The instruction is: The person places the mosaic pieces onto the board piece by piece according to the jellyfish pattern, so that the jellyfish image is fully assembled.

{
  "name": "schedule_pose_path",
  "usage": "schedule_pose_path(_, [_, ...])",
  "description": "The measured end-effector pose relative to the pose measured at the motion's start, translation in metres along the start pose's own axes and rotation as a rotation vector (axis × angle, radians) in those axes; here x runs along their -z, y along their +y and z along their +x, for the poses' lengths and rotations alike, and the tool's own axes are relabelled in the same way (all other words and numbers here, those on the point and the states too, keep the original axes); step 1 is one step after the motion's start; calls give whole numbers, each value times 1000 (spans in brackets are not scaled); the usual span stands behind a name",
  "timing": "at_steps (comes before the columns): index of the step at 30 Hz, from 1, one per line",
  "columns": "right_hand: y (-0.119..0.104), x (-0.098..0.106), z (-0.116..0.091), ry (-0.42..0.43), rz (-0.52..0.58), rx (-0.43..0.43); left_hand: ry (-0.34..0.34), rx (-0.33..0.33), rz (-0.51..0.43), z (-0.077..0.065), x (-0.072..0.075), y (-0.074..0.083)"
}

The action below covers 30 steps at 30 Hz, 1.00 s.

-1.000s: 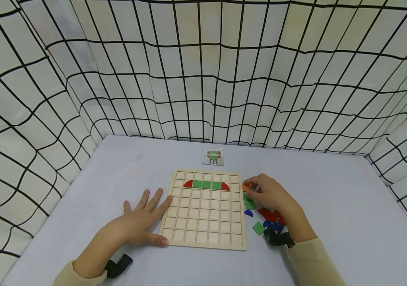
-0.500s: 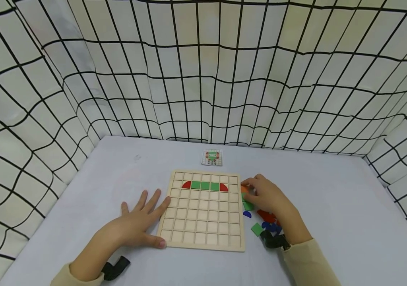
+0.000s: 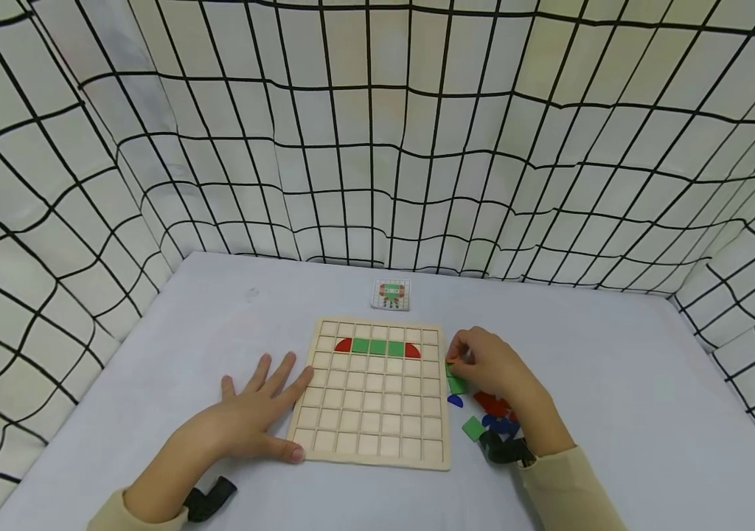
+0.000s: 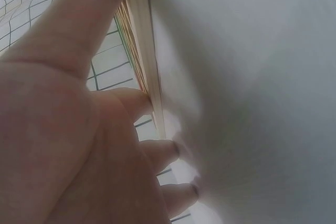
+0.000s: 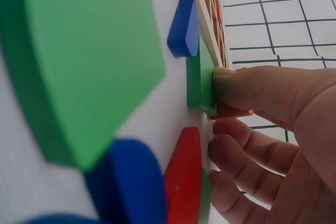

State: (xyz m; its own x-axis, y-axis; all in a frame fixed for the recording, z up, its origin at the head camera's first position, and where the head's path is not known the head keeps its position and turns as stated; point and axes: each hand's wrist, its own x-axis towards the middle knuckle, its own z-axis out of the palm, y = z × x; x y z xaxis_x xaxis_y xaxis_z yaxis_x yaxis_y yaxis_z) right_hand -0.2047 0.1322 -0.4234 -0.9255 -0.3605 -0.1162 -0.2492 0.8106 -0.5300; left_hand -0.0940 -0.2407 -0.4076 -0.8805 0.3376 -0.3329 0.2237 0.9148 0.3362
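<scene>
A wooden grid board (image 3: 369, 464) lies on the table with a row of green squares (image 3: 378, 346) between a red rounded piece (image 3: 344, 345) and another red one (image 3: 412, 350). My left hand (image 3: 251, 417) is spread, thumb and fingers resting against the board's left edge. By its right edge, my right hand (image 3: 493, 361) pinches an orange piece (image 5: 234, 113) between thumb and fingers; the hand mostly hides it in the head view. Green squares (image 3: 458, 386) lie right under that hand. A blue half-round piece (image 3: 455, 400) is beside the board.
Below the right hand are red pieces (image 3: 492, 404), several blue pieces (image 3: 500, 425) and a loose green square (image 3: 473, 428). A small picture card (image 3: 391, 294) lies behind the board. Black netting (image 3: 391, 155) over white cloth surrounds the table's back and sides.
The right thumb and fingers have closed on the orange piece, which was visible beside the board before. The left hand has kept its place on the board's edge.
</scene>
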Motion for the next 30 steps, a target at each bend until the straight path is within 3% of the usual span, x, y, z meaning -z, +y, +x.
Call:
schedule_pose_path(8, [-3, 7, 3, 44, -23, 7, 5, -11, 12, 5, 6, -1])
schedule_pose_path(13, [-2, 3, 2, 63, 47, -10, 2, -5, 3, 3, 2, -1])
schedule_pose_path(30, [-6, 12, -2, 232, 245, 82, 11, -16, 2, 2, -5, -5])
